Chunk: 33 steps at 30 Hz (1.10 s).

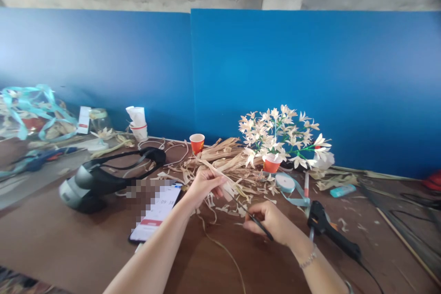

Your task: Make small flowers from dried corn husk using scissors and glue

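Note:
Pinched in my left hand (206, 187) is a pale dried husk piece (227, 189), its long end reaching up and left past the fingers. My right hand (268, 221) is closed around black-handled scissors (260, 226), seen nearly edge-on. Their thin tips point up and left and meet the lower end of the husk; whether the blades are apart cannot be made out. Behind both hands lies a heap of dried husks (225, 154) with scraps around it. A bunch of cream husk flowers (275, 131) on green stems stands in a red paper cup (272, 163).
Right of my hands lies a black glue gun (332, 232) with its cord. A ribbon roll (285, 183) sits behind it. To the left are a phone (156, 213), a black and grey headset (87, 183) and another red paper cup (197, 143). A blue partition (310, 64) closes the back.

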{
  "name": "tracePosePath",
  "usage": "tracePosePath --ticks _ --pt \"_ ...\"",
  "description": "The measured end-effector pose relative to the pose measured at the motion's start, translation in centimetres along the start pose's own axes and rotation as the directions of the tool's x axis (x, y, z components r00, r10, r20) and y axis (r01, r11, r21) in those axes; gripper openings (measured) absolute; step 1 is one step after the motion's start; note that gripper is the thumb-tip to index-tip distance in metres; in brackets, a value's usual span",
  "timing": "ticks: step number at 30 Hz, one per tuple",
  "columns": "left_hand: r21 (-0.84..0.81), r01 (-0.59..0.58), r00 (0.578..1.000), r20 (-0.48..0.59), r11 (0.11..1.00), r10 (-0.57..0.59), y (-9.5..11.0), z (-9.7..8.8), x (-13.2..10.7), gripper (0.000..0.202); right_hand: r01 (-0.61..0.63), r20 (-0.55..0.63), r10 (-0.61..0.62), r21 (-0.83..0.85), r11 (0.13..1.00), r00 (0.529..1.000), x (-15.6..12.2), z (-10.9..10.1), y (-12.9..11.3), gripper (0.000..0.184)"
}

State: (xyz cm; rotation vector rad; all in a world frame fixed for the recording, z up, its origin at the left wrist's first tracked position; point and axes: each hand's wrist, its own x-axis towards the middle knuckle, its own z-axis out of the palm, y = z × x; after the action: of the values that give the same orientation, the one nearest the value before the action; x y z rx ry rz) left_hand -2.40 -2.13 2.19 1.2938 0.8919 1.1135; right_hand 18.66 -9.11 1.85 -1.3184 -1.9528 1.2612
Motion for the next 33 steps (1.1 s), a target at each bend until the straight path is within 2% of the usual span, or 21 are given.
tracePosePath --ticks 7,14,17,22,28,33 --pt "-0.043 -0.040 0.996 -0.080 0.998 0.036 -0.2 0.5 0.0 0.025 0.067 -0.058 -0.066 0.013 0.998 0.996 0.2 0.0 0.2 0.028" --pt "-0.050 -0.063 0.987 -0.153 0.997 0.054 -0.5 1.0 0.0 0.024 0.056 -0.079 -0.054 0.029 0.998 0.995 0.1 0.0 -0.3 0.030" --pt "-0.023 -0.064 0.989 -0.132 0.998 0.061 -0.3 1.0 -0.1 0.023 0.035 -0.066 -0.032 0.044 0.998 0.997 0.2 0.0 0.0 0.028" --pt "0.024 -0.055 0.998 -0.036 0.998 0.056 -0.1 1.0 -0.2 0.024 0.029 -0.044 -0.028 0.015 0.999 0.999 0.2 -0.1 0.4 0.026" --pt "0.008 -0.081 0.991 -0.109 0.997 0.082 0.0 1.2 -0.4 0.023 0.065 -0.065 -0.063 0.027 0.998 0.996 0.2 0.1 -0.1 0.028" --pt "-0.008 -0.091 0.989 -0.117 0.996 0.090 -0.3 1.3 -0.3 0.022 0.058 -0.080 -0.055 0.027 0.998 0.995 0.1 0.2 -0.8 0.028"
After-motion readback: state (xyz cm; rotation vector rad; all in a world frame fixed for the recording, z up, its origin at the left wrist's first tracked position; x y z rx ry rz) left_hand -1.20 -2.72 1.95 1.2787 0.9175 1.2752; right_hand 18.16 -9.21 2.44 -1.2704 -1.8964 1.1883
